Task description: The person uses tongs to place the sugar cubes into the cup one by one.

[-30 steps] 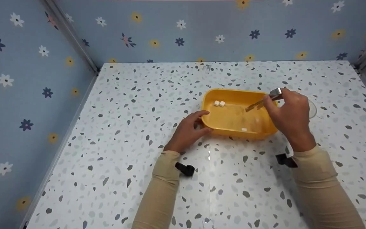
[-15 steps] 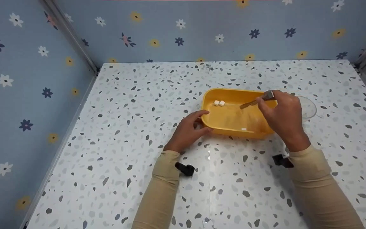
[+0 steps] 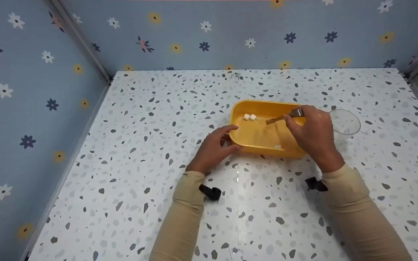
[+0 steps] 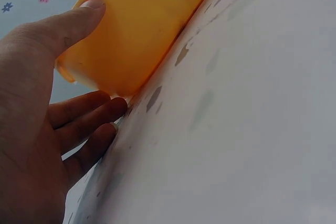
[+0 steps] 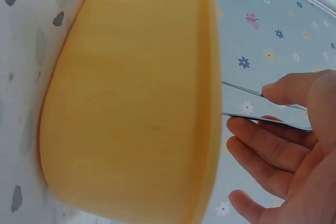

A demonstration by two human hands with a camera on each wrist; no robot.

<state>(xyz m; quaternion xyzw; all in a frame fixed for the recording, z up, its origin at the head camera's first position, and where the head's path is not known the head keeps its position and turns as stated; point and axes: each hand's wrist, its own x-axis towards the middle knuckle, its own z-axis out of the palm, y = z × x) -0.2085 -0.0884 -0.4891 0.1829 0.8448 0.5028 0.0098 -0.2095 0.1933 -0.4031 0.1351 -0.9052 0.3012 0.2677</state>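
Note:
A yellow plastic basin point(image 3: 256, 134) stands on the speckled table. My left hand point(image 3: 212, 148) grips its left end, thumb along the near side and a fingertip over the rim. In the left wrist view the thumb point(image 4: 79, 22) presses the wall while the other fingers lie by its base. Metal tweezers point(image 3: 275, 120) are pinched in my right hand point(image 3: 314, 132), tips down inside the basin. Their two arms stand apart in the right wrist view. Two small white cubes point(image 3: 249, 117) lie side by side near the far left corner, and a white piece point(image 3: 277, 146) lies by the near wall.
Right of the basin stands a clear round container point(image 3: 347, 122), partly hidden behind my right hand. The white speckled table point(image 3: 140, 145) ends at a flowered blue wall point(image 3: 227, 29) at the back and another on the left.
My right hand has moved left with the tweezers, bringing their tips nearer the two cubes. More of the clear container shows. The left hand and basin have stayed in place.

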